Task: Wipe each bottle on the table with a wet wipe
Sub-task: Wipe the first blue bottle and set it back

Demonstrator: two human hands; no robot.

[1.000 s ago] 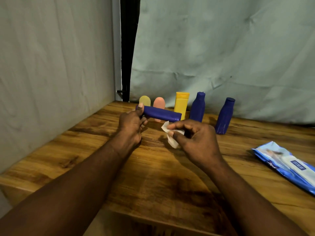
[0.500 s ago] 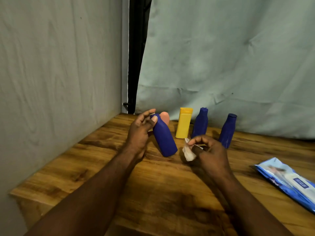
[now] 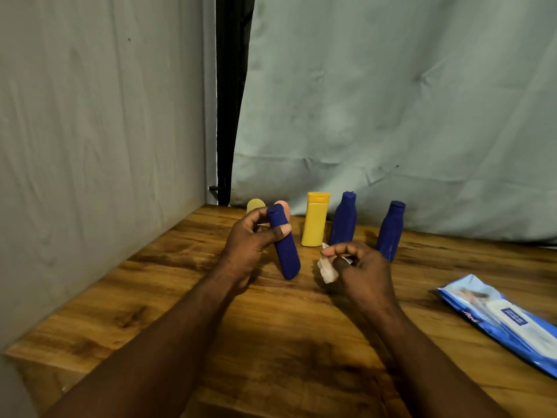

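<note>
blue bottle (image 3: 283, 245) tilted in grip; crumpled white wipe (image 3: 327, 268) just right; other bottles (image 3: 315, 224) upright behind.

Table (image 3: 271, 342): varnished wood with a soft sheen and dark, streaked grain. Near blue bottle (image 3: 284, 245): plastic, matt and smooth. Middle blue bottle (image 3: 343, 218) and right blue bottle (image 3: 390, 230), far: the same matt plastic, looking faintly rough. Yellow bottle (image 3: 315, 224): smooth plastic with a slight sheen. Pale yellow bottle (image 3: 255, 206) and peach bottle (image 3: 283, 205), far left: matt, mostly hidden. Wet wipe (image 3: 327, 268): soft white sheet, crumpled. Wipe packet (image 3: 497, 318), right: glossy plastic film. Backdrop (image 3: 391, 101): matt cloth, creased. Left wall covering (image 3: 90, 131): matt, wrinkled, apparently cloth.
</note>
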